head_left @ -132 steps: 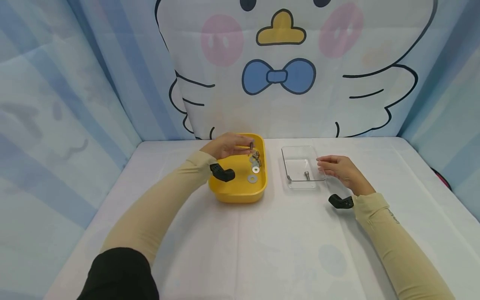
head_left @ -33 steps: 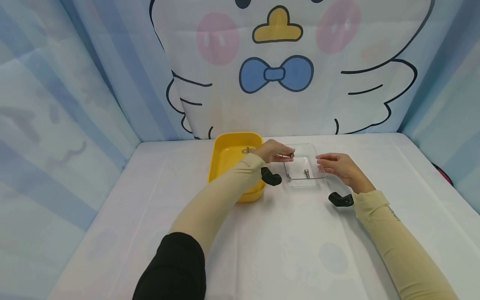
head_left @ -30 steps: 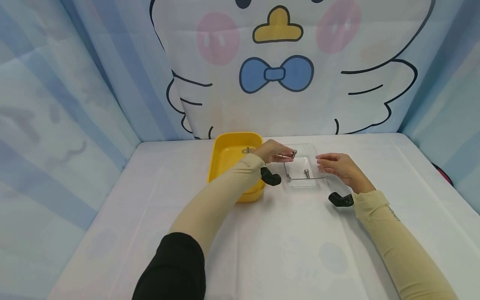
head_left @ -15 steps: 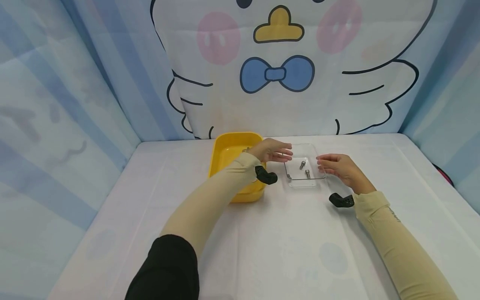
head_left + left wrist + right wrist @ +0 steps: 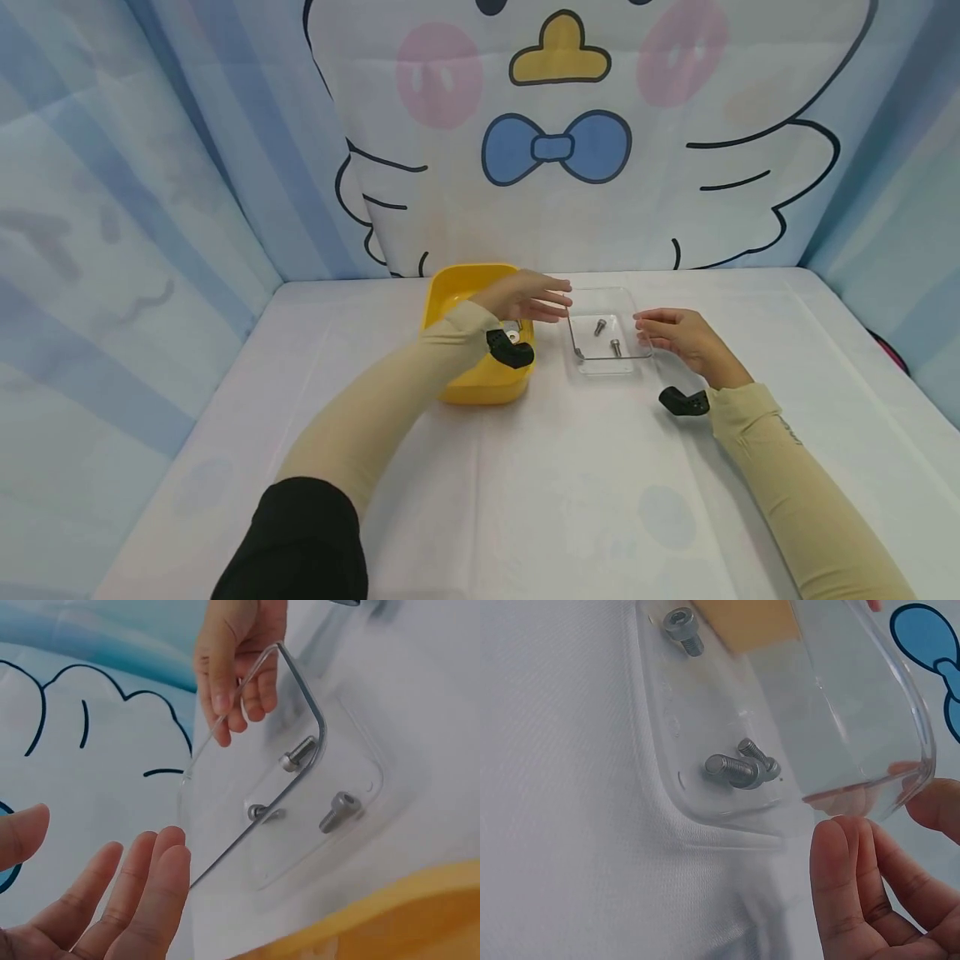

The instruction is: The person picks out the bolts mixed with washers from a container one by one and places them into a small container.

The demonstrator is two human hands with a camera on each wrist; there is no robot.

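Observation:
My left hand (image 5: 528,297) hovers over the right side of the yellow tray (image 5: 483,393). Its fingers (image 5: 156,892) are spread and hold nothing in the left wrist view. To its right stands a clear plastic box (image 5: 611,359), whose right wall my right hand (image 5: 686,337) pinches between thumb and fingers (image 5: 832,862). Inside the box lie three hex-socket bolts: one bolt (image 5: 342,810) apart from the others, a second bolt (image 5: 301,753), and a smaller one (image 5: 257,812). In the right wrist view, the thick bolt (image 5: 735,771) lies against the thin one.
A washer (image 5: 513,336) shows in the yellow tray; my left arm hides much of its contents. White cloth (image 5: 570,483) covers the table. A printed curtain (image 5: 555,225) hangs along the back edge, with blue curtains (image 5: 112,208) at the sides.
My left hand carried a bolt from the yellow tray to the clear box and let it go inside. It has since drawn back left, fingers opened. The right hand stays at the box wall.

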